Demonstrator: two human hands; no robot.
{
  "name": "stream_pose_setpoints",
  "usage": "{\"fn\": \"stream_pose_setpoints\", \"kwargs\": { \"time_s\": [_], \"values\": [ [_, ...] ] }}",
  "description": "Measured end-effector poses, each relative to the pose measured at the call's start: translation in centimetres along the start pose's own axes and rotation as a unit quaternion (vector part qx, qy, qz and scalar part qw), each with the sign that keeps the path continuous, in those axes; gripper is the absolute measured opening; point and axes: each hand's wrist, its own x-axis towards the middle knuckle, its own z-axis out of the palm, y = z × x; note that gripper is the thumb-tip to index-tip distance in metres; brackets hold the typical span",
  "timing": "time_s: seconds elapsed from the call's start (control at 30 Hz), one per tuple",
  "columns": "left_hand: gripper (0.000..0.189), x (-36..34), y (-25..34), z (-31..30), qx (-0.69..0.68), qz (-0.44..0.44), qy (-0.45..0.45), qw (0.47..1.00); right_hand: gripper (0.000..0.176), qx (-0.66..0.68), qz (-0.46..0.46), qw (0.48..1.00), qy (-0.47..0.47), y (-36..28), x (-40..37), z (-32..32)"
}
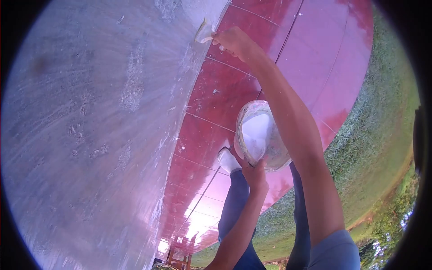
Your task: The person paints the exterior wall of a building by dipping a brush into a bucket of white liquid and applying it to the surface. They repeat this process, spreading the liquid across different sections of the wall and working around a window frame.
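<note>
My right hand point(234, 42) is stretched far out, its fingers closed round the handle of a paintbrush point(205, 32). The brush's pale, flat head lies against the grey-white wall point(112, 135), close to where the wall meets the floor. Lower down, my left hand point(255, 174) grips the rim of a round, whitish bowl point(239, 130), thumb over the edge. White paint point(256, 132) shows inside the tilted bowl. My right forearm covers part of the bowl's far side.
Red, glossy floor tiles point(213, 94) run alongside the wall, with white specks on them. Grass point(360, 153) borders the tiles on the right. My foot point(228, 160) stands on the tiles near the bowl. A wooden piece of furniture point(179, 258) is at the bottom.
</note>
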Motion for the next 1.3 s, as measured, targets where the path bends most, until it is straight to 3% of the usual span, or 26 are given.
{"fn": "stream_pose_setpoints", "kwargs": {
  "time_s": [0.13,0.23,0.3,0.4,0.53,0.6,0.63,0.7,0.73,0.8,0.83,0.9,0.97,1.0,1.1,1.17,1.3],
  "values": [
    [0.046,0.3,-0.6,-0.3,0.0,0.017,-0.001,1.0,0.035,0.055,-0.211,0.976,0.03,-6.7,-8.4,-3.5],
    [0.049,0.4,-0.6,-0.2,0.004,0.0,0.012,1.0,0.035,0.076,-0.15,0.985,-0.03,-10.1,-12.0,-6.9],
    [0.049,0.3,-0.3,0.1,-0.007,-0.012,0.016,1.0,0.029,0.184,-0.177,0.952,-0.168,-10.4,-11.6,-7.7],
    [0.053,0.4,0.2,0.5,-0.01,-0.035,0.009,0.999,0.036,0.285,-0.246,0.904,-0.205,-6.6,-8.2,-4.8],
    [0.058,0.1,0.4,0.6,0.008,-0.051,0.0,0.999,0.04,0.32,-0.069,0.917,-0.23,3.5,-1.3,1.4],
    [0.058,0.0,0.2,0.5,0.011,-0.046,-0.001,0.999,0.04,0.312,0.021,0.926,-0.209,8.1,0.2,1.9],
    [0.058,0.1,0.1,0.2,0.016,-0.041,-0.001,0.999,0.04,0.316,0.024,0.925,-0.211,8.6,0.5,1.5],
    [0.058,0.6,-0.3,-0.5,0.027,-0.03,0.001,0.999,0.035,0.16,0.114,0.97,-0.141,9.1,0.4,0.5],
    [0.059,0.6,-0.5,-0.6,0.037,-0.02,-0.007,0.999,0.035,0.156,0.118,0.971,-0.138,8.9,0.3,0.4],
    [0.059,0.5,-0.6,-0.6,-0.008,-0.007,-0.019,1.0,0.03,-0.113,0.081,0.989,-0.05,6.4,0.0,0.6],
    [0.059,0.2,-0.7,-0.8,-0.003,0.003,-0.016,1.0,0.027,-0.157,-0.015,0.984,-0.084,3.8,-1.6,0.0],
    [0.056,0.1,-0.8,-0.9,0.013,0.033,-0.005,0.999,0.032,-0.158,-0.103,0.98,-0.069,-2.9,-6.1,-0.7],
    [0.053,-0.5,-1.1,-2.0,0.017,0.042,-0.013,0.999,0.035,-0.025,-0.056,0.998,-0.02,-9.2,-11.7,-1.8],
    [0.053,-0.7,-1.4,-3.3,0.061,0.008,-0.009,0.998,0.036,0.032,-0.058,0.997,-0.048,-12.2,-15.4,-3.6],
    [0.052,-3.6,-1.9,-5.8,0.046,0.09,-0.037,0.994,0.037,0.126,-0.086,0.98,-0.129,-17.9,-23.8,-9.0],
    [0.05,-5.3,-2.3,-8.2,0.204,0.092,0.006,0.975,0.036,0.125,-0.035,0.977,-0.166,-20.4,-28.8,-12.6],
    [0.049,-17.0,8.0,-7.8,0.16,0.112,-0.021,0.981,0.027,0.087,-0.001,0.986,-0.144,-19.9,-36.5,-17.3]
  ]
}}
